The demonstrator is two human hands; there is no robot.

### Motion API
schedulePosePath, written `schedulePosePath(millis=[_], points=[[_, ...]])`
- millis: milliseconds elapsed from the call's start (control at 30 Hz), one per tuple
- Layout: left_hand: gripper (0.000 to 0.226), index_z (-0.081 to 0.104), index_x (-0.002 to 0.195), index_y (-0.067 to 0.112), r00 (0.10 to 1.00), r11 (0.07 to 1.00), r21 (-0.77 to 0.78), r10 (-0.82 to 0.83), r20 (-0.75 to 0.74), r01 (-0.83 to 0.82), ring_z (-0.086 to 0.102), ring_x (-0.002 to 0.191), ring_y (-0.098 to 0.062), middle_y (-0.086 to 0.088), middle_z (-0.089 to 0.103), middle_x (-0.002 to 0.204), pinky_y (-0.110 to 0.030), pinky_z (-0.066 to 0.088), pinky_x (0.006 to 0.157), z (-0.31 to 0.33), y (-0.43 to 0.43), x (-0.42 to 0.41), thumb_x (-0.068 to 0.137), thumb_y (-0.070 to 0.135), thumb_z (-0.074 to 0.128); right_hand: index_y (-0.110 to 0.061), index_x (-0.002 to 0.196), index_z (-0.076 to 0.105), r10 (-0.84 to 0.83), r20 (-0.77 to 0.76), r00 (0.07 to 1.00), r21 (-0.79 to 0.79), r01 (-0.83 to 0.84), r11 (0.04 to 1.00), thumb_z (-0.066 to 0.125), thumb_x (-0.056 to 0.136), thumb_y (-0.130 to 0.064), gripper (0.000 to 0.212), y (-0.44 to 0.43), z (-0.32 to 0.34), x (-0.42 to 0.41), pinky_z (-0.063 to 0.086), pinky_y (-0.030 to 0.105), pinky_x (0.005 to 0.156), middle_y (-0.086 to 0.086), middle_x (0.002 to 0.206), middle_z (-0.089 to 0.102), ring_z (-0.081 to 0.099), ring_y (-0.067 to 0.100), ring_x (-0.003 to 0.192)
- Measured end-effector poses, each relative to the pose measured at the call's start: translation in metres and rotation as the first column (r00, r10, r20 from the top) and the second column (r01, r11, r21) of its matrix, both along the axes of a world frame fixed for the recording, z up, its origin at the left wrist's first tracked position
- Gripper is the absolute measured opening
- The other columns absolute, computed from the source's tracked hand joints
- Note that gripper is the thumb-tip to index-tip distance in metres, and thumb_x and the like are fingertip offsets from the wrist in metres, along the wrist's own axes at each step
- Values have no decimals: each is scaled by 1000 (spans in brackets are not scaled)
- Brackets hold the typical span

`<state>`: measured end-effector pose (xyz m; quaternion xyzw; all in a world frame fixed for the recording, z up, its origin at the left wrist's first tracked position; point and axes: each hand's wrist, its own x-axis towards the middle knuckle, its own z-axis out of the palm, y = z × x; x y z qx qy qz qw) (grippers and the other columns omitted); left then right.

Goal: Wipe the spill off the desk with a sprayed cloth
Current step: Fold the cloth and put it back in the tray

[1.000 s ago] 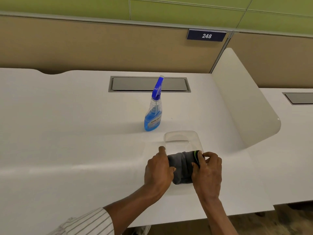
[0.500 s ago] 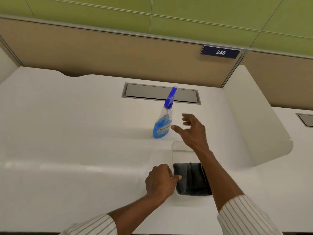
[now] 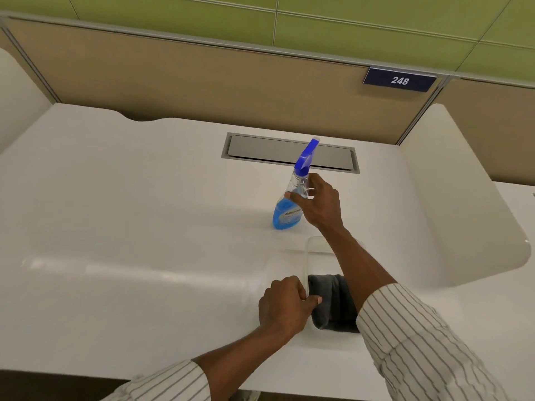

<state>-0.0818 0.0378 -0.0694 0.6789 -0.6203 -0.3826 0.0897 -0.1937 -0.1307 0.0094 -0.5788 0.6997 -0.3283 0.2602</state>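
Two bare hands in striped sleeves are seen from above over a white desk. Nearest the viewer, the left hand is loosely curled, its thumb and fingertips pressed against the left rim of a clear plastic tray; whether the rim is pinched or only steadied cannot be told. A dark grey cloth is folded in the near end of that tray, just right of the left hand and partly hidden under the right forearm. The cloth is held by neither hand.

Farther out, the right hand is stretched past the tray to a spray bottle standing upright on the desk, half full of blue liquid, with a blue trigger head. The fingers are spread around the clear neck, the thumb lying across its front; the grasp appears not yet fully closed, and the bottle rests on the surface.

Beyond the bottle, a grey cable hatch is set flush into the desk, and a tan partition carries a number plate reading 248.

The task is judged to be at an early stage: the bottle is only being reached, the cloth looks unsprayed and unlifted, and no wiping is under way. No spill can be made out on the pale surface.
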Motion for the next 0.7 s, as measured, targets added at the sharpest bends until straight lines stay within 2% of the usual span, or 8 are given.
schedulePosePath(millis=[133, 233, 300, 400, 433, 500, 633, 700], points=[[43, 57, 83, 32, 1000, 1000, -7, -3, -20, 3, 64, 78, -14, 13, 59, 74, -28, 46, 70, 4, 0, 3, 91, 69, 76, -9, 131, 60, -24, -35, 999, -80, 21, 997, 80, 88, -41, 57, 11, 11, -2, 59, 40, 90, 9, 129, 73, 72, 30, 109], [43, 56, 81, 32, 999, 1000, -7, -8, -34, 8, 69, 84, -18, 13, 63, 79, -32, 50, 73, 5, 1, 5, 92, 68, 76, -10, 130, 61, -68, -6, 998, -166, 66, 984, 81, 87, -41, 57, 27, 34, -11, 63, 43, 90, 7, 124, 75, 73, 25, 103], [44, 54, 77, 32, 999, 1000, -2, -8, -40, 8, 68, 82, -16, 13, 63, 76, -32, 51, 74, 6, 2, 6, 92, 68, 75, -11, 129, 62, -98, 31, 995, -238, 102, 966, 82, 86, -41, 56, 41, 53, -20, 64, 34, 85, 4, 121, 75, 72, 17, 96], [45, 55, 73, 31, 998, 1000, 9, 14, -58, -14, 63, 75, -11, 14, 64, 75, -30, 46, 68, 5, 3, 7, 90, 67, 78, -15, 126, 63, -134, 85, 987, -304, 154, 940, 84, 84, -42, 54, 69, 79, -36, 57, 8, 73, -6, 114, 73, 70, 3, 88], [45, 57, 73, 31, 998, 1000, 13, 25, -66, -24, 62, 73, -10, 14, 66, 75, -29, 44, 65, 5, 2, 7, 89, 67, 79, -16, 125, 64, -154, 96, 983, -310, 177, 934, 85, 84, -43, 53, 78, 85, -42, 55, 4, 71, -8, 112, 72, 70, 1, 87], [45, 57, 73, 31, 997, 999, 20, 33, -75, -31, 61, 72, -8, 14, 66, 76, -28, 43, 63, 5, 2, 7, 88, 67, 79, -19, 125, 65, -201, 112, 973, -307, 227, 924, 85, 83, -45, 54, 98, 94, -53, 55, 5, 70, -11, 111, 72, 70, -2, 88], [45, 56, 75, 31, 998, 999, 32, 20, -55, -18, 61, 73, -9, 15, 63, 76, -30, 46, 69, 4, 1, 5, 90, 68, 78, -20, 125, 65, -265, 128, 956, -275, 291, 916, 86, 80, -47, 56, 131, 90, -67, 58, 16, 75, -8, 114, 75, 72, 1, 92], [46, 53, 75, 32, 999, 999, 35, 19, -44, -17, 57, 69, -9, 15, 61, 75, -28, 43, 68, 5, 0, 3, 90, 68, 77, -20, 126, 65, -281, 111, 953, -255, 301, 919, 86, 80, -47, 57, 144, 80, -68, 56, 9, 72, -7, 115, 75, 71, 1, 90]])
